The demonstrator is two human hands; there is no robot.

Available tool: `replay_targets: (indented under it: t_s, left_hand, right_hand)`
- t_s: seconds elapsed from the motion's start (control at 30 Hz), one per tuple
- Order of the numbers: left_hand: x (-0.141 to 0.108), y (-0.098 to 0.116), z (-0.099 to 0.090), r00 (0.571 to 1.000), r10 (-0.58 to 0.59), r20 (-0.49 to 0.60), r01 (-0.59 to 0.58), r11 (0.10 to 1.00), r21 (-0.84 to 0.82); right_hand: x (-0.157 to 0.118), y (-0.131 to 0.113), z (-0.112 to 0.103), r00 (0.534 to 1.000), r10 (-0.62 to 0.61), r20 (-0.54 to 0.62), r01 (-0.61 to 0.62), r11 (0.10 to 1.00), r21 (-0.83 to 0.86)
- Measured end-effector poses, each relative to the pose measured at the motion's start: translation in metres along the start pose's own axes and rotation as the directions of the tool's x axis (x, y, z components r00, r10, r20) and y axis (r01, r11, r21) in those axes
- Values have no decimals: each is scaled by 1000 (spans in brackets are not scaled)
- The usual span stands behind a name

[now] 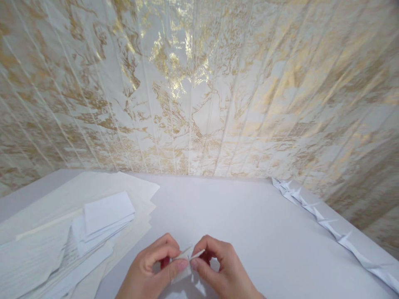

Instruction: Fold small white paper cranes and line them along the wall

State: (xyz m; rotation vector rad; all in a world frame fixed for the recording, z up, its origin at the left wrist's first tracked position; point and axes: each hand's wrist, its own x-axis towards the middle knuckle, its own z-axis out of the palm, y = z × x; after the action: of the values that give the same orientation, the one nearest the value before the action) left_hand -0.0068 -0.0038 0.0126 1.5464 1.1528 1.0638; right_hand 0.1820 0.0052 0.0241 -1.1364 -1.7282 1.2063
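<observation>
Both hands are close together low down in the middle, each with its thumb and finger squeezed on one small folded white paper (183,273). Left hand (156,261) pinches the left part of it, with the thumb on the side that faces us. Right hand (220,261) pinches the right part, where a thin flap pokes up at a slant. The tips of the two thumbs are very near each other. Some of the little paper is hidden by the fingers, so you cannot tell all of its folds. Under the hands is a big white worktop (215,207). Over to the left, large cream sheets (141,189) lie flat, one on top of another, with their corners spread out like steps. On top of those sits a messy pile of small white papers (107,211). Just beside the pile, further left, is a sheet with rows of faint marks (34,257), too blurry to read. Far over on the right, a row of pointy folded papers (326,224) runs along the edge, from the back to the front. Behind everything is a white backdrop with shiny gold pictures (187,91) and long lines.
</observation>
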Motion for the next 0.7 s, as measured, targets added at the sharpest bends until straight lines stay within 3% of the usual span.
replay_targets:
  t_s: [0.37, 0.7]
  left_hand:
    - [-4, 9, 9, 995, 64, -80, -58, 996, 70]
    - [-8, 11, 13, 996, 17, -87, -14, 999, 32]
  right_hand:
    - [-2, 4, 2, 994, -102, -35, 98, 990, -103]
    - [-4, 4, 7, 962, -272, -26, 265, 951, -158]
